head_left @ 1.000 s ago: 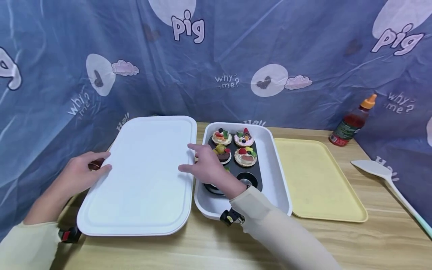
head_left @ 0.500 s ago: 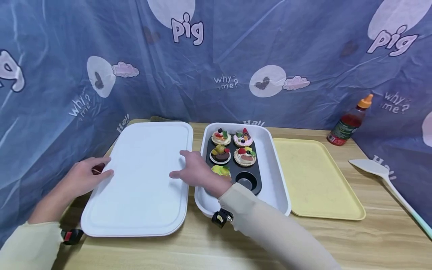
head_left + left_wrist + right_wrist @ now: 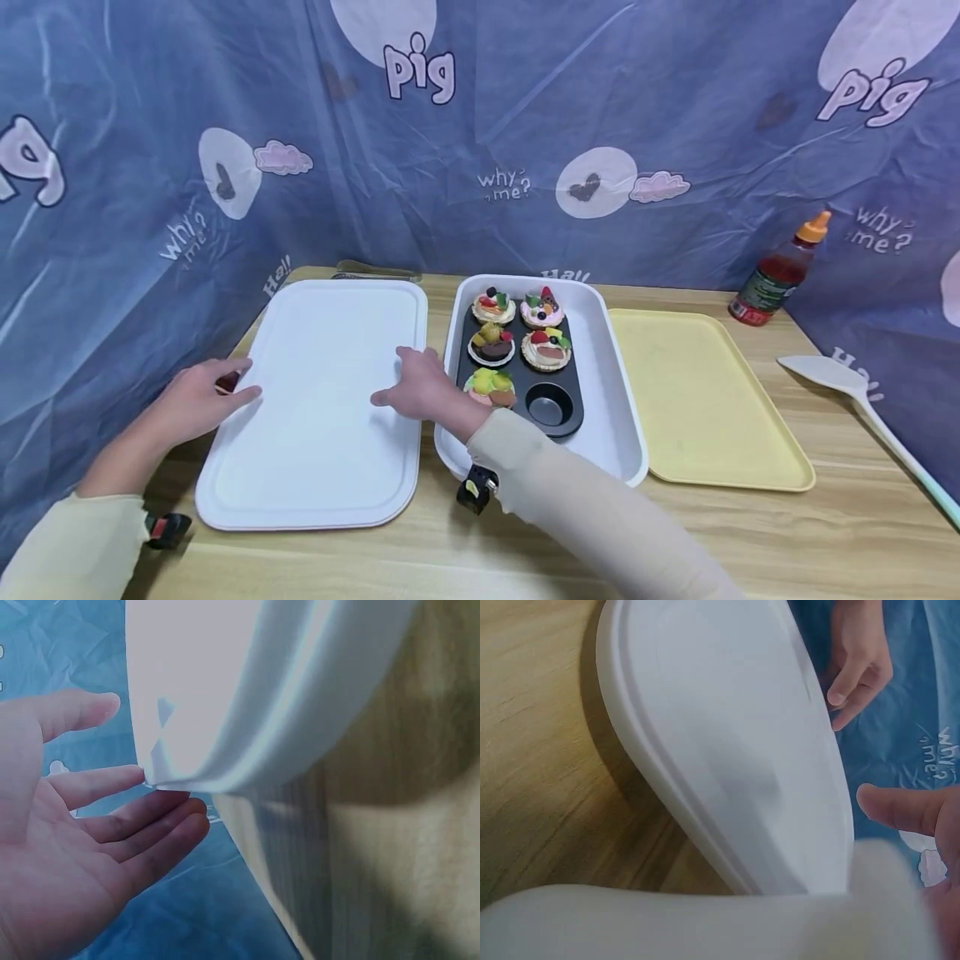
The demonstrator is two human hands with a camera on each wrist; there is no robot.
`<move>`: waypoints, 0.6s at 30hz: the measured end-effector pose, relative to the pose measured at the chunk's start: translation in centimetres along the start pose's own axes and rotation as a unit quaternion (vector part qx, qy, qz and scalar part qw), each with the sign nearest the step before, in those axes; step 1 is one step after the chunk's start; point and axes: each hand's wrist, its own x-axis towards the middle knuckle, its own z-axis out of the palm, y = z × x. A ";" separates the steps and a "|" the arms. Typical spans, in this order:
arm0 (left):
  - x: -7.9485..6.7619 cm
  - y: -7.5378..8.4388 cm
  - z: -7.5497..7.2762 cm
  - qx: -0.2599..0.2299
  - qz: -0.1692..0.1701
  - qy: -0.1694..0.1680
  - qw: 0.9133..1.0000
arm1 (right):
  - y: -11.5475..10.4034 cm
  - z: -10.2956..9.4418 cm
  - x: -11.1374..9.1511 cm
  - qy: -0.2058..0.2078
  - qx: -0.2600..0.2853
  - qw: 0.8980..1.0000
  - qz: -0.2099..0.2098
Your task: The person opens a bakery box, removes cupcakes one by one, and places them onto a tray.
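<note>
A white rectangular tray (image 3: 322,458) with rounded corners and a stepped rim sits at the left of the table. My left hand (image 3: 197,402) is at its left edge; in the left wrist view the fingertips (image 3: 180,817) touch the rim, with the thumb held apart. Over the right edge reaches my right hand (image 3: 422,388), its thumb and index finger extended above the tray's surface. In the right wrist view that thumb (image 3: 900,808) is straight and clear of the rim; its other fingers are mostly hidden.
To the right, a white bin (image 3: 618,417) holds a dark muffin tin (image 3: 525,398) with several toy tarts and one bare cup. Beyond are a yellow tray (image 3: 697,392), a sauce bottle (image 3: 776,279) and a long white spoon (image 3: 862,392). A thin utensil (image 3: 375,270) lies behind the white tray.
The white tray has come down and slightly away from the bin, showing the utensil behind it. My right hand has moved left and down, uncovering the near tart and the bare cup.
</note>
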 end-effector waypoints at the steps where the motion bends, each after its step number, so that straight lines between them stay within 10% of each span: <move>1: 0.0 0.0 0.1 0.000 -0.001 -0.002 1.000 | 0.0 0.2 0.0 -0.001 -0.003 1.000 0.000; 18: 0.7 0.5 1.3 0.029 -0.040 -0.067 0.997 | 0.0 1.0 1.2 -0.007 -0.008 1.000 0.022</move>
